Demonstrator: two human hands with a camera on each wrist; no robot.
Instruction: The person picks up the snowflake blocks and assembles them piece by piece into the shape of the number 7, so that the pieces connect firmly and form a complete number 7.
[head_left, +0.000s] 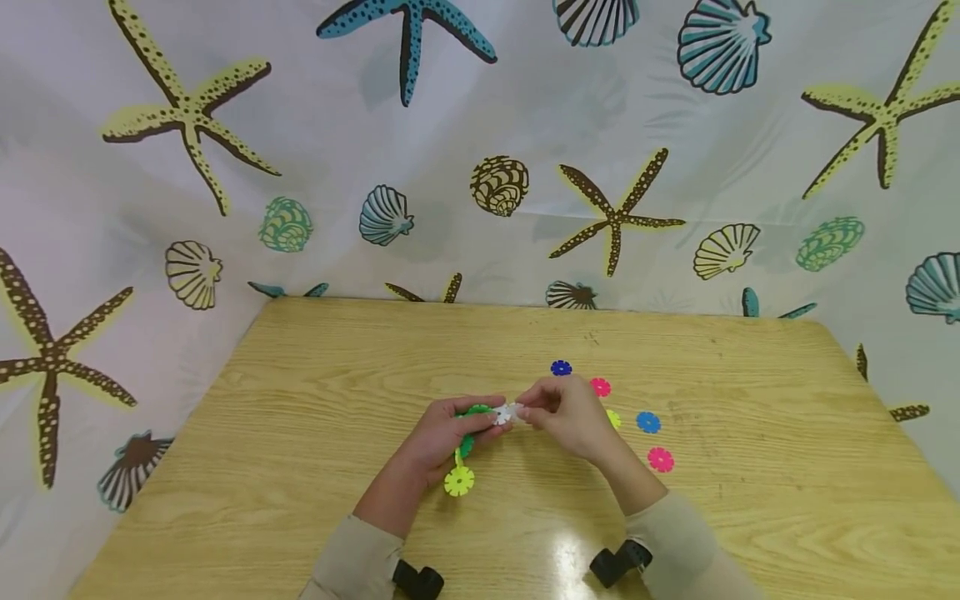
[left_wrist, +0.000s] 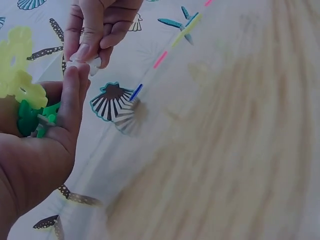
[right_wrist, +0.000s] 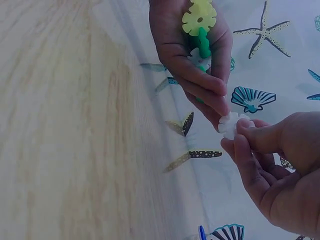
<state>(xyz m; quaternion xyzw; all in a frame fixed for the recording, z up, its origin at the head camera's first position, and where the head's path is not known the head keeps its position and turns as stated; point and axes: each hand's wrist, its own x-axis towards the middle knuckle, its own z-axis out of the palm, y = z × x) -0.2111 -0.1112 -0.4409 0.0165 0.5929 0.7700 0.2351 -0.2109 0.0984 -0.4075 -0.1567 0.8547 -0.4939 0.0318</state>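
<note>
A chain of notched plastic discs, green and yellow, lies in my left hand [head_left: 438, 435], its fingers curled round it. The chain's yellow disc [head_left: 459, 481] hangs below that hand. At the fingertips is a white disc [head_left: 501, 414]. My right hand [head_left: 576, 423] pinches a white disc [right_wrist: 229, 126] between thumb and forefinger, against the left fingertips. In the left wrist view, green discs [left_wrist: 27, 119] show in the left palm below yellow ones [left_wrist: 14, 60]. Fingers partly hide how the white pieces meet.
Loose discs lie on the wooden table [head_left: 300, 433] around and beyond the right hand: dark blue [head_left: 561, 367], pink [head_left: 600, 387], yellow [head_left: 614, 418], blue [head_left: 648, 422] and another pink one [head_left: 661, 459]. A shell-and-starfish cloth [head_left: 450, 250] hangs behind the table.
</note>
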